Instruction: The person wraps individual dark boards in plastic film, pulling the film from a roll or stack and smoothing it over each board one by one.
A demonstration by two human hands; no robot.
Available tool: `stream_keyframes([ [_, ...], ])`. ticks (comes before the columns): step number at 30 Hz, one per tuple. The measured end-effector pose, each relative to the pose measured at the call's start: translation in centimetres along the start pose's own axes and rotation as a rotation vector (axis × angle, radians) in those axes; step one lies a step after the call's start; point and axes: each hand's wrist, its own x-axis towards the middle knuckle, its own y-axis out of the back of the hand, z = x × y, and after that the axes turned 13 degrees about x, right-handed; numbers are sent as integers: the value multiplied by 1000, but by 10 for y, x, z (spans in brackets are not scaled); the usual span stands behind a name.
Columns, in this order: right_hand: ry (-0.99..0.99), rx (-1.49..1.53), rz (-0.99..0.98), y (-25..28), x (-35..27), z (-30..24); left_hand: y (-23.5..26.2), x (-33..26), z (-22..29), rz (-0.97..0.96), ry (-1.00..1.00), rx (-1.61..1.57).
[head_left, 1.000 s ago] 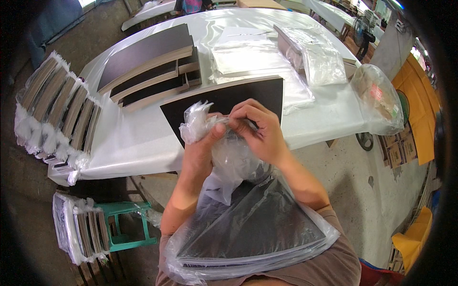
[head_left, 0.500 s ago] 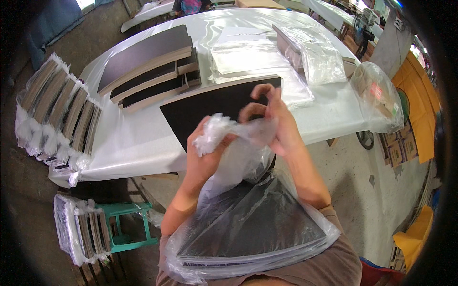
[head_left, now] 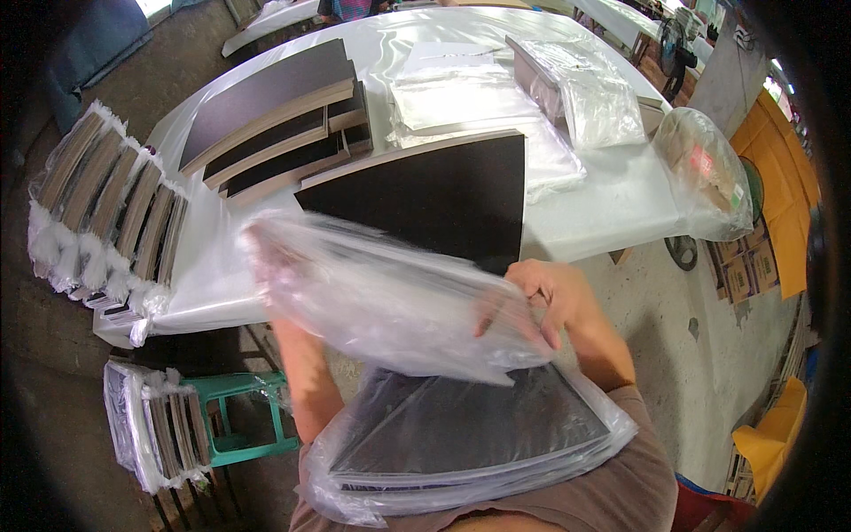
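A clear plastic bag [head_left: 381, 297], smeared by motion, stretches between my two hands. My left hand [head_left: 277, 270] holds up its left end and shows only dimly through the film. At the right end my right hand [head_left: 558, 297] grips the bag's edge with bent fingers. Below, against my body, rests a stack of dark boards [head_left: 470, 426] wrapped in clear plastic. Just beyond the bag a thick block of black boards [head_left: 434, 195] lies at the table's near edge; the bag hides its lower left part.
More dark board stacks [head_left: 266, 106] lie at the table's left, beside flat plastic bags [head_left: 461, 102] and a wrapped bundle [head_left: 603, 106]. Plastic-wrapped stacks [head_left: 106, 213] stand at the left edge. A green stool [head_left: 253, 421] holds others. A filled clear bag [head_left: 705, 173] sits at right.
The bunched plastic has been spread into a wide sheet between my hands. My left hand has moved left, and my right hand has come down and slightly right.
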Motion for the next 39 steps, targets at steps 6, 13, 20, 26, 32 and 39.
stream_keyframes([
  [6,333,206,272,5,-21,-1,-18,-21,7,-237,-118,-414],
  [13,179,-90,23,-1,-17,1,-13,-22,5,-98,-67,-429],
  [20,267,45,135,-4,-10,-2,-22,-46,-8,20,19,-276],
  [26,216,-206,147,-6,-15,-3,27,-12,2,44,-67,-435],
  [32,387,153,369,4,2,-21,52,-16,-2,58,-4,-215],
  [39,388,-854,996,6,20,-31,14,31,66,-17,-318,999],
])
